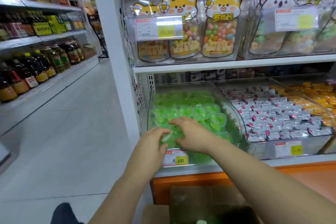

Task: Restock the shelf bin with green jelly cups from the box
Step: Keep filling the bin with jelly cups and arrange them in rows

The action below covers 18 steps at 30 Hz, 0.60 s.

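The clear shelf bin (235,116) on the lower shelf holds a heap of green jelly cups (198,110). Both my hands are at its front edge, above the price tag. My left hand (154,139) curls its fingers and thumb round a few green jelly cups. My right hand (190,133) lies beside it, fingers spread over the same clump (171,139) and thumb tucked under it. The cardboard box (156,212) sits at the bottom edge of the view below my arms, and its inside is mostly dark.
A price tag (175,158) reading 8.60 hangs on the bin front. To the right are bins of silver-wrapped sweets (272,114) and orange packets (320,96). Candy bags (220,29) stand on the shelf above. Oil bottles (36,67) line the aisle's left side.
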Available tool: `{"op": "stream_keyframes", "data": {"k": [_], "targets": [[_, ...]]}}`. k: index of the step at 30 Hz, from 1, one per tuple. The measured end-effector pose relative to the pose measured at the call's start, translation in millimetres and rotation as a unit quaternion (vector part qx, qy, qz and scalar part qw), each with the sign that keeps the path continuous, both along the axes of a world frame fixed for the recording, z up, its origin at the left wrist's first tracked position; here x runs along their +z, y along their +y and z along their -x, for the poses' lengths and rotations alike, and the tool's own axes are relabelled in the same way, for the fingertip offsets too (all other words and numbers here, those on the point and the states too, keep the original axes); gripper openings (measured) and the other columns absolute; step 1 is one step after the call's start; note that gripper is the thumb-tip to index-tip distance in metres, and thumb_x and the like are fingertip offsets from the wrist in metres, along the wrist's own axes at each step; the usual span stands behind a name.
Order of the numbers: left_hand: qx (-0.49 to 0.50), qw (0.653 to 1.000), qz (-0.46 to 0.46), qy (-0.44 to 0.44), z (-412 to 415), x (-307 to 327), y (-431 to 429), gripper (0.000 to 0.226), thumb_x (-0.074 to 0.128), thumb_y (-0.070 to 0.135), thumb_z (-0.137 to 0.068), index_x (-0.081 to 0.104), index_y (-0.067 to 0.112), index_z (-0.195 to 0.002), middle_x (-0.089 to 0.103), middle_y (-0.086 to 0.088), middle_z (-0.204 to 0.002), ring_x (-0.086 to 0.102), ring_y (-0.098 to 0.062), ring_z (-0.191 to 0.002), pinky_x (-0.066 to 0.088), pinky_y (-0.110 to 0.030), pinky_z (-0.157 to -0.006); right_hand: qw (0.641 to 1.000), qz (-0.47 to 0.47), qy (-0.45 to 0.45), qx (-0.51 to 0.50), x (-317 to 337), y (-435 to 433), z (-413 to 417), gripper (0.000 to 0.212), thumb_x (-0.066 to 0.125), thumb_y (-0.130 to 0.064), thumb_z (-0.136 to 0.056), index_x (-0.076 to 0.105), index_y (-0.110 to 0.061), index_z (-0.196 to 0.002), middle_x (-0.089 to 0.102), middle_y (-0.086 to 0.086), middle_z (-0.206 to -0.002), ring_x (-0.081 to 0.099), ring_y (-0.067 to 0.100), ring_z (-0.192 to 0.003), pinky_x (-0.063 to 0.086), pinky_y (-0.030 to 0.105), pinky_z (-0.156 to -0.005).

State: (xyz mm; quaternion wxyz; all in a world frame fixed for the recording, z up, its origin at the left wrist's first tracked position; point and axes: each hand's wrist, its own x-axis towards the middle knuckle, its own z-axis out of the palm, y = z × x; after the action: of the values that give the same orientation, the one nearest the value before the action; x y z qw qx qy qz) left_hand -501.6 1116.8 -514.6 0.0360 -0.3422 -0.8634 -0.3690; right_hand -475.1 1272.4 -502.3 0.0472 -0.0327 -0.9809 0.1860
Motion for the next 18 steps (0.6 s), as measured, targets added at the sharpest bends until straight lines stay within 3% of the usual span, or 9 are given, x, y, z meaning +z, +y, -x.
{"op": "stream_keyframes", "data": {"k": [3,6,11,13,15,18], "targets": [[-0.007,1.0,0.015,0.021,2,-2,-3,0.038,0.06,0.007,-0.087,0.06,0.022,-0.122,0.055,0.005,-0.123,0.052,-0.012,-0.111,0.042,-0.024,-0.097,0.999,-0.037,-0.018,-0.016,-3,0,8,0.058,0.063,-0.022,-0.085,0.04,-0.026,-0.138,0.04,0.006,-0.141,0.038,0.028,-0.13,0.033,0.034,-0.108],[-0.004,0.999,0.024,0.028,3,-2,-3,0.037,0.058,0.011,-0.089,0.058,0.023,-0.124,0.052,0.005,-0.127,0.051,-0.011,-0.114,0.038,-0.02,-0.098,0.998,-0.057,0.011,-0.035,-5,1,11,0.049,0.062,-0.016,-0.085,0.049,-0.029,-0.13,0.047,0.003,-0.134,0.049,0.026,-0.12,0.043,0.036,-0.097],[-0.002,0.996,0.056,0.067,1,-1,0,0.037,0.054,0.017,-0.092,0.055,0.024,-0.128,0.048,0.008,-0.136,0.046,-0.01,-0.123,0.029,-0.015,-0.1,0.993,0.018,0.087,-0.078,0,12,6,0.023,0.061,-0.009,-0.085,0.063,-0.016,-0.107,0.063,0.004,-0.116,0.059,0.022,-0.101,0.045,0.031,-0.089],[0.004,0.997,0.036,0.071,-1,1,1,0.034,0.054,0.019,-0.093,0.057,0.026,-0.125,0.05,0.011,-0.132,0.049,-0.009,-0.119,0.034,-0.019,-0.097,0.98,0.071,0.15,-0.11,9,18,-3,0.011,0.062,-0.007,-0.085,0.065,-0.017,-0.089,0.067,0.002,-0.097,0.061,0.017,-0.077,0.047,0.027,-0.077],[0.01,0.998,-0.006,0.064,-5,7,6,0.03,0.055,0.022,-0.093,0.059,0.028,-0.122,0.054,0.014,-0.124,0.053,-0.005,-0.109,0.04,-0.02,-0.091,0.953,0.162,0.207,-0.149,21,23,-17,0.015,0.062,-0.005,-0.084,0.061,-0.02,-0.08,0.064,-0.002,-0.084,0.061,0.013,-0.057,0.047,0.019,-0.061],[-0.007,0.992,-0.108,-0.058,-14,15,21,0.024,0.059,0.026,-0.09,0.06,0.031,-0.114,0.062,0.015,-0.109,0.059,0.003,-0.088,0.046,-0.013,-0.079,0.87,0.408,0.241,-0.135,34,28,-42,0.021,0.057,0.008,-0.085,0.055,-0.014,-0.085,0.055,0.004,-0.086,0.063,0.01,-0.048,0.054,0.019,-0.055]]}}
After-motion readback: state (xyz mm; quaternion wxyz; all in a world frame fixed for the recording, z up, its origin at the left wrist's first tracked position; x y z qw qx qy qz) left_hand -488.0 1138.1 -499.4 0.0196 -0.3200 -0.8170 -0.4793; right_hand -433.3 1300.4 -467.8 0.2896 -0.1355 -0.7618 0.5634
